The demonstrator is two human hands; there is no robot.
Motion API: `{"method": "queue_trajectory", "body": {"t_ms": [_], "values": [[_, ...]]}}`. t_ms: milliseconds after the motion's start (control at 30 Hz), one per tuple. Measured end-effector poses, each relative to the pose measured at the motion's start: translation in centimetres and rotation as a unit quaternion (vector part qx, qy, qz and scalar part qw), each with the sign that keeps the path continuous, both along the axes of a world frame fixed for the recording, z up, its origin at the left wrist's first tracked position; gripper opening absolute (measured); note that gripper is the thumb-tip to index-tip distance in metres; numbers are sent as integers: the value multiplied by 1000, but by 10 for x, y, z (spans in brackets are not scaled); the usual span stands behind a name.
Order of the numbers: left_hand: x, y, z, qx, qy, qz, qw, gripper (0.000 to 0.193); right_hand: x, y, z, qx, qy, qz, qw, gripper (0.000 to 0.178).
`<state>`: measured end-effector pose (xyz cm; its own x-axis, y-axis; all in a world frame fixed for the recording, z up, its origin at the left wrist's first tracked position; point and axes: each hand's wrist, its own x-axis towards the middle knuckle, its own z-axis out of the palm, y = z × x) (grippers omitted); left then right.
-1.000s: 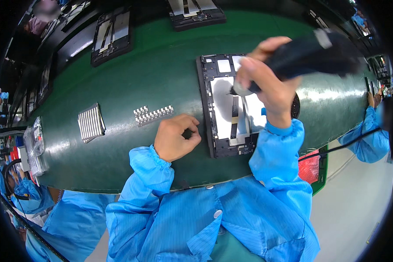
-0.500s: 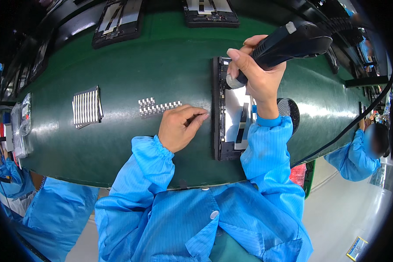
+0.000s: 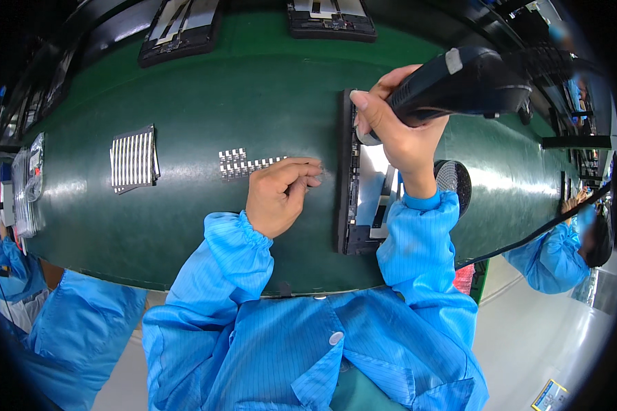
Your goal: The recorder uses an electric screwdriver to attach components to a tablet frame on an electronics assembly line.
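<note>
My right hand [image 3: 404, 133] is wrapped round a thick black blower-like tool [image 3: 459, 85] with a ribbed cord end. The tool's front end lies partly hidden by my fingers, over the top of an opened tablet-like device [image 3: 348, 205] with a dark frame and silvery inside. My left hand [image 3: 281, 192] hangs left of the device with fingers curled and pressed together; whether a small piece sits between them I cannot make out. Beside it lies a strip sheet of small silver-and-dark pieces [image 3: 236, 168], its right end covered by my fingers.
A stack of striped sheets [image 3: 134, 159] lies on the green table [image 3: 185, 233] at left. Clear plastic trays [image 3: 29, 195] stand at the far left edge. Two more opened devices [image 3: 178, 31] lie at the back. A round mesh part [image 3: 454, 185] shows beside my right wrist. A black cable [image 3: 528, 236] crosses at right.
The rear of the black tool has swung a little downward in view. My left hand has shifted slightly upward, its fingers more curled. The person at far right has moved their arm.
</note>
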<state>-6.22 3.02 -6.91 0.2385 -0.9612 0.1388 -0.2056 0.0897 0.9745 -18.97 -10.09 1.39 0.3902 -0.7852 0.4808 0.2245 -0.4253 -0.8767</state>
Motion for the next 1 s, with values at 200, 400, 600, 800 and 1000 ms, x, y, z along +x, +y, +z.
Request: {"method": "queue_trajectory", "body": {"t_ms": [200,400,600,800,1000], "values": [[2,-1,2,-31,-41,2,999,21,4,2,-2,12,-25,-42,999,25],[-5,7,13,-115,-164,-39,979,24,-22,8,7,-5,-140,-93,986,30],[-37,28,20,-185,-380,-259,869,51,-73,21,10,14,-138,-153,979,34],[11,-56,26,-224,-422,-369,798,49,-94,28,-3,11,-180,-153,972,35],[-3,-150,40,-276,-429,-266,818,47,-97,38,-9,62,-158,-139,976,36]]}}
